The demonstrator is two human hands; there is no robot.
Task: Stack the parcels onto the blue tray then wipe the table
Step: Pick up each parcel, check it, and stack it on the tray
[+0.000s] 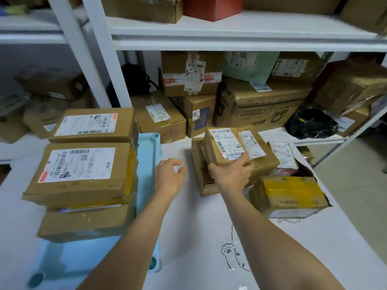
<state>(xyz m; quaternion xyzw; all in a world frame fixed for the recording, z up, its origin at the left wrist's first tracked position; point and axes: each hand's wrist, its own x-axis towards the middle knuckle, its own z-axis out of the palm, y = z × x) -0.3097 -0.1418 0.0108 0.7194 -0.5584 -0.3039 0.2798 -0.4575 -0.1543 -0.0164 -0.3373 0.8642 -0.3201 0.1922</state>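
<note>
A light blue tray (149,155) lies on the left of the white table (199,237). Three flat brown parcels are stacked on the tray, the top front parcel (83,170) bearing a large white label, with another parcel (94,125) behind it. My right hand (232,172) grips a small labelled parcel (225,146) that sits on top of a pile of brown parcels (259,155) at the table's middle. My left hand (169,176) hovers over the table between the tray and that pile, fingers loosely curled, holding nothing.
A carton with yellow tape (291,193) sits at the right of the table, with a labelled parcel (282,153) behind it. White shelves (230,32) behind the table hold many cartons and a black bag (312,124). Paw drawings mark the tabletop.
</note>
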